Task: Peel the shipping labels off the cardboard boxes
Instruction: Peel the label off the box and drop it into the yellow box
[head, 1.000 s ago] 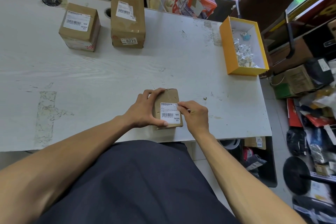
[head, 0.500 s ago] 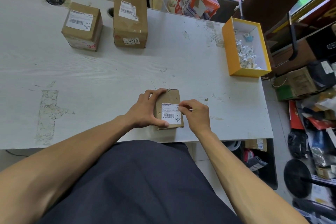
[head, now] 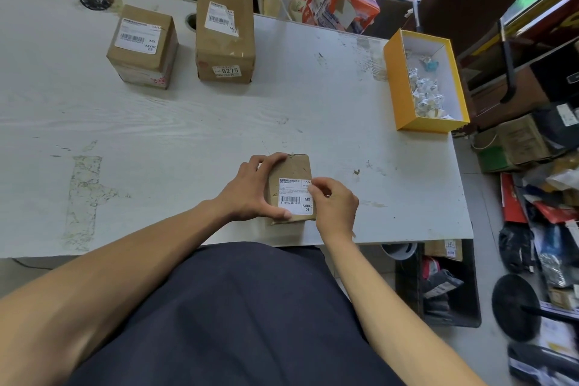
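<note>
left hand [head: 250, 191] grips box [head: 289, 171] at surface [head: 219, 135] near edge, 6 o'clock, bracing it. right hand [head: 333, 205] pinches label [head: 294, 196] corner, likely starting peel. two labelled boxes [head: 142, 47] wait at 11 o'clock.

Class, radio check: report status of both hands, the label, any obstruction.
Left hand grips near box. Right hand pinches label at its top right corner. Label mostly stuck. Nothing in the way.
</note>
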A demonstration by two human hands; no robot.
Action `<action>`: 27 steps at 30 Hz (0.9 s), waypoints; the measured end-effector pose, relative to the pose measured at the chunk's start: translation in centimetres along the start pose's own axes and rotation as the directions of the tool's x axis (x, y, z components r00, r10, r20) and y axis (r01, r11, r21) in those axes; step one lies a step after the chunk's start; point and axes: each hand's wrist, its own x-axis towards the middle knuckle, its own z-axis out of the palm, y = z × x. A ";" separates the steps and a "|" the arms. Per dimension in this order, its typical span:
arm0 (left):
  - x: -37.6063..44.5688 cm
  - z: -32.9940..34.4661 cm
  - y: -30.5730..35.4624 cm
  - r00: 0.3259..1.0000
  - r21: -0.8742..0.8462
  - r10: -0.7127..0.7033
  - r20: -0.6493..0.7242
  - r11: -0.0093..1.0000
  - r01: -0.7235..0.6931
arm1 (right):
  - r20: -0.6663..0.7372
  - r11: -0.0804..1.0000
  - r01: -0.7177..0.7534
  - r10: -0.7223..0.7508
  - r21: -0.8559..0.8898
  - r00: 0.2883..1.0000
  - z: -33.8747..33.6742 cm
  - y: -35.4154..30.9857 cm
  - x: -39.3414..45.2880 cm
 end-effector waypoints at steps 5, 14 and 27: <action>0.0 0.0 0.0 1.000 0.003 0.007 -0.004 1.000 -0.007 | -0.013 0.997 0.061 -0.062 -0.049 0.998 0.0 0.0 0.0; 0.1 0.0 0.1 1.000 0.001 0.000 -0.010 1.000 0.000 | 0.035 0.993 0.086 -0.083 -0.080 0.996 -0.1 0.0 0.1; -0.1 0.1 0.2 1.000 -0.019 -0.012 0.001 1.000 0.012 | 0.048 0.944 0.250 -0.245 -0.216 0.968 -0.4 0.6 -0.4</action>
